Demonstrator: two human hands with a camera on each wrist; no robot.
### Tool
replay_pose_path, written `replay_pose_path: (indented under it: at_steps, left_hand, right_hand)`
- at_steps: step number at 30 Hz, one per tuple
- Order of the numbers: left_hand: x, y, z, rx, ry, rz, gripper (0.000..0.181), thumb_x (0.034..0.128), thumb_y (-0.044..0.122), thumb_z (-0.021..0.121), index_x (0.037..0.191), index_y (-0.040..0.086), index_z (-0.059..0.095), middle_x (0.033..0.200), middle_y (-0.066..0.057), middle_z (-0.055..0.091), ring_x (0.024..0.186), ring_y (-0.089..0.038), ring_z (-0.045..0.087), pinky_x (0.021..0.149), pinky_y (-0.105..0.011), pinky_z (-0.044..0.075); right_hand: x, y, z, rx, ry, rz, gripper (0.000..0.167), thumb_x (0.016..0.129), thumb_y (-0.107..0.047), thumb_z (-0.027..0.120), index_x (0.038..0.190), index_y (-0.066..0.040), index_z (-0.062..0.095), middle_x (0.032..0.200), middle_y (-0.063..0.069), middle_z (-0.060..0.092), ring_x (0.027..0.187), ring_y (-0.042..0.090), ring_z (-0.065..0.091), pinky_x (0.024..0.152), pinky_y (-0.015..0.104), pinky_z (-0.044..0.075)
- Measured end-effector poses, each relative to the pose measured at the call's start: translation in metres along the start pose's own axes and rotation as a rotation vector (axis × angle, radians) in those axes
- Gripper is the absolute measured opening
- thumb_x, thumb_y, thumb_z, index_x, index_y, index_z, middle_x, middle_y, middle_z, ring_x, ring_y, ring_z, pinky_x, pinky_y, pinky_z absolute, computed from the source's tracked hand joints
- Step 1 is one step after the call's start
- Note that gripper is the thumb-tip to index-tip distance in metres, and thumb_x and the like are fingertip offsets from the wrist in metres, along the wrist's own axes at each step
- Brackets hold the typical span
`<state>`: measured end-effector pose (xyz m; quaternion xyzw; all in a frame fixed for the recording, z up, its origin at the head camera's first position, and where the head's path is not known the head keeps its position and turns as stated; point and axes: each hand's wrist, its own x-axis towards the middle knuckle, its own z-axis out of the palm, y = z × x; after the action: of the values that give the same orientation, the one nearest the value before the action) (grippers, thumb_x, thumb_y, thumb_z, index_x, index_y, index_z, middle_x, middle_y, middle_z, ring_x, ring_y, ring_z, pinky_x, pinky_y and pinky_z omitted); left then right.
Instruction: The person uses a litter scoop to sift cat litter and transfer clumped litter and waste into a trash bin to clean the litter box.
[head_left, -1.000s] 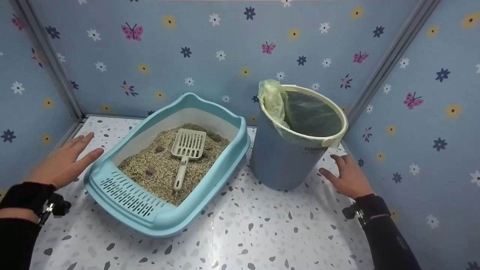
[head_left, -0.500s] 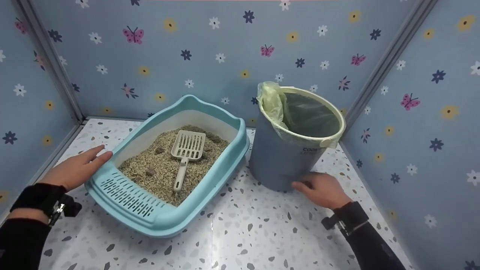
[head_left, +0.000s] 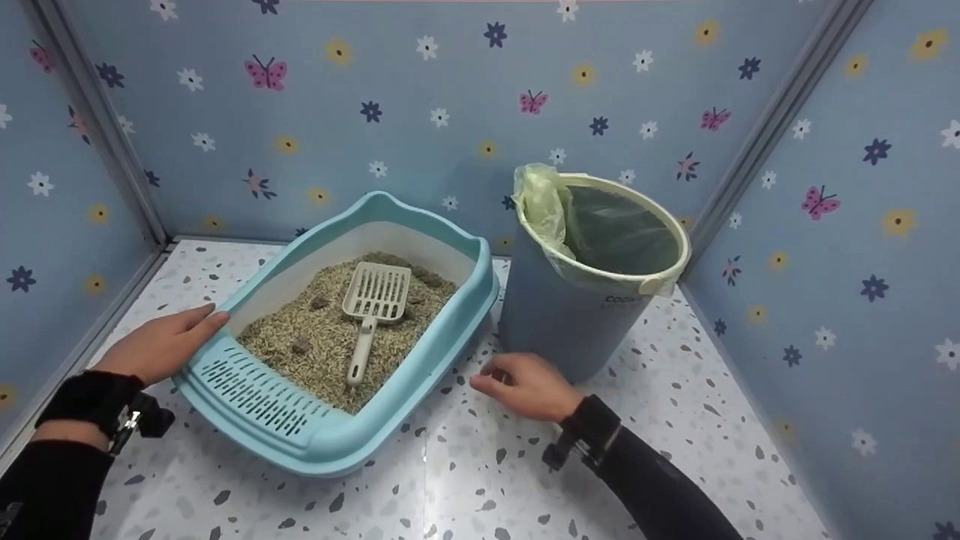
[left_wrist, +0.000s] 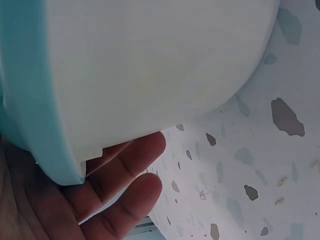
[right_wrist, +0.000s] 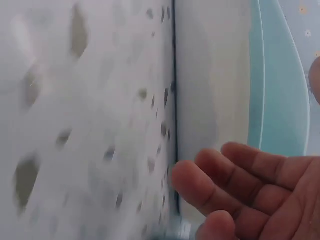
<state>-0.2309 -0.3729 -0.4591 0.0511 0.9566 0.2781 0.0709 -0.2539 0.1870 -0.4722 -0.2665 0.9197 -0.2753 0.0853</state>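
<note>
A light-blue and white litter box [head_left: 442,375] stands on the floor at left centre, holding grainy litter [head_left: 315,360] with a few dark clumps. On the litter lies a beige slotted litter scoop [head_left: 375,292], handle toward me. At the box's left rim, my left hand [head_left: 161,345] grips the edge; in the left wrist view its fingers [left_wrist: 135,155] reach beneath the lip. My right hand [head_left: 529,386], holding nothing, hovers between the box and the bin with its fingers loosely bent. From the right wrist, those fingers [right_wrist: 190,185] appear apart from the box's side wall.
A blue-grey trash bin [head_left: 555,322] with a cream rim and a pale green bag [head_left: 540,202] stands right of the box. Flower-patterned walls [head_left: 420,90] close off the back and both sides. The floor [head_left: 480,472] is white with grey specks.
My left hand has come down onto the box's left rim and taken hold of it. My right hand has swept left, from right of the bin to its front, toward the box.
</note>
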Motion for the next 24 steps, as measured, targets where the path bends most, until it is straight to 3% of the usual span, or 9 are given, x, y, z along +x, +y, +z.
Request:
replay_pose_path:
  at_steps: [3, 5, 10, 13, 16, 20, 24]
  left_hand:
    - [0.0, 0.0, 0.0, 0.013, 0.005, -0.006, 0.088, 0.1203, 0.059, 0.026, 0.169, -0.014, 0.023, 0.163, -0.049, 0.032, 0.147, -0.071, 0.031, 0.115, -0.083, 0.031]
    - [0.0, 0.001, 0.0, 0.025, 0.013, -0.008, 0.087, 0.1203, 0.059, 0.026, 0.168, -0.014, 0.025, 0.162, -0.048, 0.034, 0.147, -0.071, 0.033, 0.115, -0.083, 0.032]
    - [0.0, 0.002, -0.002, 0.053, 0.016, -0.023, 0.087, 0.1199, 0.06, 0.025, 0.167, -0.013, 0.028, 0.161, -0.048, 0.037, 0.146, -0.071, 0.034, 0.115, -0.083, 0.032]
    - [0.001, 0.003, -0.004, 0.073, 0.012, -0.033, 0.088, 0.1195, 0.06, 0.024, 0.167, -0.013, 0.029, 0.159, -0.047, 0.04, 0.144, -0.071, 0.037, 0.114, -0.083, 0.034]
    - [0.001, 0.003, -0.004, 0.093, 0.011, -0.044, 0.088, 0.1192, 0.061, 0.022, 0.167, -0.014, 0.03, 0.158, -0.047, 0.042, 0.141, -0.07, 0.041, 0.113, -0.083, 0.036]
    - [0.0, 0.005, -0.003, 0.105, 0.014, -0.05, 0.089, 0.1191, 0.061, 0.021, 0.166, -0.014, 0.03, 0.152, -0.045, 0.05, 0.137, -0.069, 0.047, 0.111, -0.082, 0.039]
    - [0.0, 0.01, 0.0, 0.129, 0.023, -0.044, 0.088, 0.1196, 0.059, 0.021, 0.165, -0.015, 0.03, 0.148, -0.045, 0.054, 0.135, -0.069, 0.049, 0.109, -0.082, 0.04]
  right_hand:
    - [0.011, -0.017, 0.014, 0.061, 0.016, 0.001, 0.06, 0.109, -0.069, 0.058, 0.131, -0.017, 0.078, 0.112, -0.002, 0.078, 0.097, 0.013, 0.071, 0.091, 0.042, 0.061]
    - [0.016, -0.03, 0.022, 0.088, 0.045, 0.021, 0.063, 0.108, -0.073, 0.055, 0.127, -0.017, 0.078, 0.108, -0.003, 0.078, 0.094, 0.013, 0.071, 0.089, 0.041, 0.06]
    - [0.025, -0.057, 0.036, 0.158, 0.119, 0.188, 0.071, 0.103, -0.085, 0.047, 0.099, -0.02, 0.075, 0.086, -0.004, 0.072, 0.075, 0.017, 0.067, 0.077, 0.041, 0.057]
    - [0.026, -0.069, 0.041, 0.199, 0.128, 0.277, 0.074, 0.097, -0.092, 0.05, 0.094, -0.021, 0.072, 0.082, -0.002, 0.069, 0.071, 0.02, 0.065, 0.07, 0.04, 0.055]
    - [0.026, -0.079, 0.046, 0.209, 0.135, 0.307, 0.078, 0.092, -0.094, 0.056, 0.104, -0.018, 0.072, 0.086, 0.002, 0.069, 0.072, 0.021, 0.064, 0.068, 0.04, 0.055]
    - [0.025, -0.089, 0.051, 0.143, 0.119, 0.34, 0.104, 0.09, -0.098, 0.051, 0.133, -0.004, 0.066, 0.102, 0.009, 0.068, 0.078, 0.024, 0.064, 0.071, 0.041, 0.056]
    - [0.024, -0.093, 0.052, 0.083, 0.104, 0.36, 0.121, 0.089, -0.101, 0.045, 0.144, 0.006, 0.056, 0.111, 0.012, 0.064, 0.083, 0.026, 0.064, 0.074, 0.043, 0.057]
